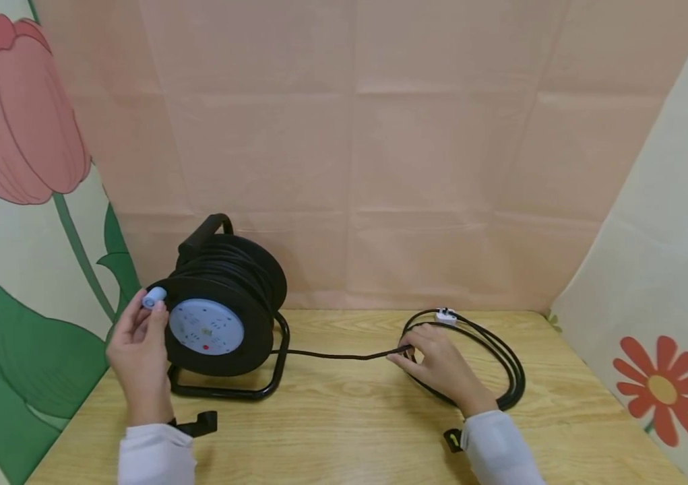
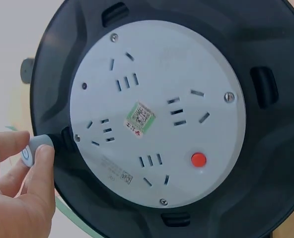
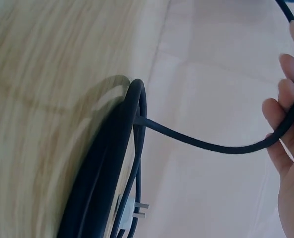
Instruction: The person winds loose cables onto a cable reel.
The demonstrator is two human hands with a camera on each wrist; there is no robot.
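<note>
A black cable reel (image 1: pixel 228 316) stands on its tubular frame at the left of the table, a round grey socket panel (image 2: pixel 157 114) with a red button on its face. My left hand (image 1: pixel 143 343) pinches the small light-blue crank knob (image 1: pixel 153 297) at the reel's rim between thumb and fingers. From the reel a black cable (image 1: pixel 331 356) runs right to my right hand (image 1: pixel 437 360), whose fingers curl round it. Beyond that hand the cable lies in a loose coil (image 1: pixel 516 377) on the table. A white plug (image 1: pixel 445 316) rests at the coil's back, its metal prongs visible in the right wrist view.
The wooden table (image 1: pixel 350 431) meets a pinkish backdrop (image 1: pixel 350 168) behind the reel and coil. Flower-printed sheets (image 1: pixel 671 269) hang at both sides. The reel's black carrying handle (image 1: pixel 201 236) rises above the drum.
</note>
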